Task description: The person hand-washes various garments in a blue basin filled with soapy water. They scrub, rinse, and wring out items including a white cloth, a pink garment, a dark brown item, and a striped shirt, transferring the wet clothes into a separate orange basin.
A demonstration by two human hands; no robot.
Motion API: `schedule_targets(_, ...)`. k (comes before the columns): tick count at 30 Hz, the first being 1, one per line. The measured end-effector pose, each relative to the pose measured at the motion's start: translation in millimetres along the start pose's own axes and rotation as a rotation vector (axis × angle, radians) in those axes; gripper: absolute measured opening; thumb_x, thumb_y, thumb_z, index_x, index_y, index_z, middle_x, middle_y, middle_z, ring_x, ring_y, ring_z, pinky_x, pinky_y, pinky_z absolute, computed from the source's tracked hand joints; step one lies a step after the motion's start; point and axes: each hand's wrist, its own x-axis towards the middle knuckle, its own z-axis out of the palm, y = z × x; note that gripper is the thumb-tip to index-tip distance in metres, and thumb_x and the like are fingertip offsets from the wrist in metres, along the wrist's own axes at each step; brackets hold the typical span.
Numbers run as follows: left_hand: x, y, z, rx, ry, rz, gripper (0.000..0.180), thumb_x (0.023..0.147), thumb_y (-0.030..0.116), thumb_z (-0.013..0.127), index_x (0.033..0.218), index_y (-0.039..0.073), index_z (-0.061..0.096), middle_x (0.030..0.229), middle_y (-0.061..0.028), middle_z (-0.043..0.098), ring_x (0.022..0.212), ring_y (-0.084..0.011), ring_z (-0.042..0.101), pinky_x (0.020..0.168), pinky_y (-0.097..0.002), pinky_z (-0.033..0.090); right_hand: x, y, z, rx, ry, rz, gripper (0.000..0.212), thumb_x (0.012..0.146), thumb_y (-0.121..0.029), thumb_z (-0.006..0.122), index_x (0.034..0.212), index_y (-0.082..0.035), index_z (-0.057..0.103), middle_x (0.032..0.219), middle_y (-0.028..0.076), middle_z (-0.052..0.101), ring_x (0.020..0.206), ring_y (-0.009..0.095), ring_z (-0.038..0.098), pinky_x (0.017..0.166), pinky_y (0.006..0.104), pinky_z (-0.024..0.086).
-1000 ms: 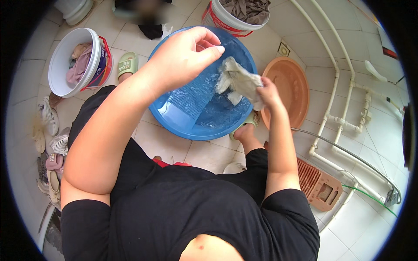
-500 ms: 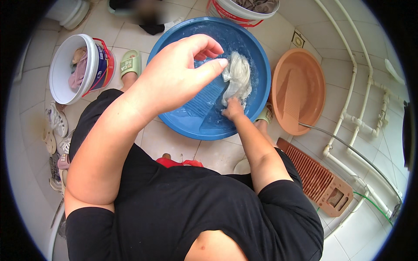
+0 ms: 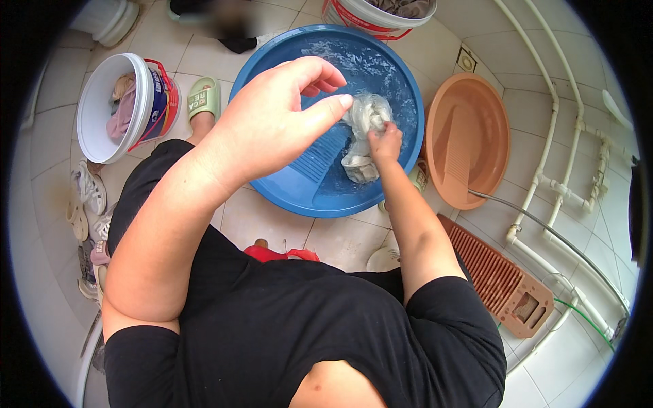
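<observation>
A wide blue basin point(image 3: 248, 75) with a ribbed washboard slope holds sudsy water. In its right half lies a wet, bunched white cloth point(image 3: 362, 163), partly see-through at its edges. My right hand point(image 3: 386, 141) grips the cloth's right side, with the fingertips partly buried in its folds. Over the basin's left part hovers my left hand point(image 3: 299, 105), holding nothing. Its fingers are loosely curved and the thumb stands apart from them. This hand and forearm hide part of the basin's left side.
An orange basin point(image 3: 490, 136) leans at the right, near white pipes point(image 3: 549, 136). Below it lies a brown washboard point(image 3: 486, 272). A white bucket point(image 3: 141, 109) with clothes is at the left, another bucket point(image 3: 354, 20) at the far side. Shoes point(image 3: 90, 187) line the left wall.
My right hand has moved away from me and slightly right, from the cloth's near end to its right side. The cloth is bunched differently, nearer to me. My left hand has barely moved.
</observation>
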Motion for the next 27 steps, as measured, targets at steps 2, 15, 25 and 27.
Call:
schedule_targets(2, 2, 2, 1, 0.01, -0.012, 0.006, 0.024, 0.084, 0.018, 0.057, 0.1, 0.0, 0.056, 0.091, -0.0048, 0.059, 0.089, -0.0119, 0.054, 0.08, -0.0261, 0.044, -9, 12, 23, -0.099, -0.04, -0.122, 0.059, 0.067, -0.027, 0.066, 0.12, -0.011, 0.045, 0.127, 0.018, 0.037, 0.11, 0.036, 0.044, 0.093, 0.0399, 0.038)
schedule_targets(15, 2, 1, 4, 0.008, -0.027, 0.045, 0.025, 0.083, 0.018, 0.058, 0.1, -0.001, 0.055, 0.093, -0.0059, 0.058, 0.09, -0.0133, 0.055, 0.082, -0.027, 0.043, 5, 87, 85, 0.372, -0.327, 0.101, 0.055, 0.066, -0.02, 0.068, 0.111, 0.004, 0.048, 0.11, 0.018, 0.055, 0.099, 0.027, 0.055, 0.087, 0.0342, 0.042)
schedule_targets(25, -3, 7, -6, -0.029, -0.005, 0.047, 0.025, 0.084, 0.019, 0.057, 0.099, -0.001, 0.055, 0.093, -0.0073, 0.058, 0.09, -0.0136, 0.055, 0.08, -0.0269, 0.044, -11, -76, -132, 1.391, -0.602, 0.042, 0.024, 0.076, -0.008, 0.059, 0.099, -0.003, 0.052, 0.095, 0.009, 0.058, 0.085, 0.017, 0.058, 0.079, 0.0322, 0.047)
schedule_targets(27, -6, 11, -9, -0.029, -0.007, 0.045, 0.025, 0.084, 0.019, 0.057, 0.099, -0.001, 0.055, 0.093, -0.0073, 0.058, 0.089, -0.0135, 0.055, 0.08, -0.027, 0.044, -19, -100, -190, 1.47, -0.578, -0.081, 0.029, 0.077, -0.008, 0.059, 0.104, -0.001, 0.049, 0.098, 0.011, 0.057, 0.089, 0.02, 0.058, 0.082, 0.0344, 0.047)
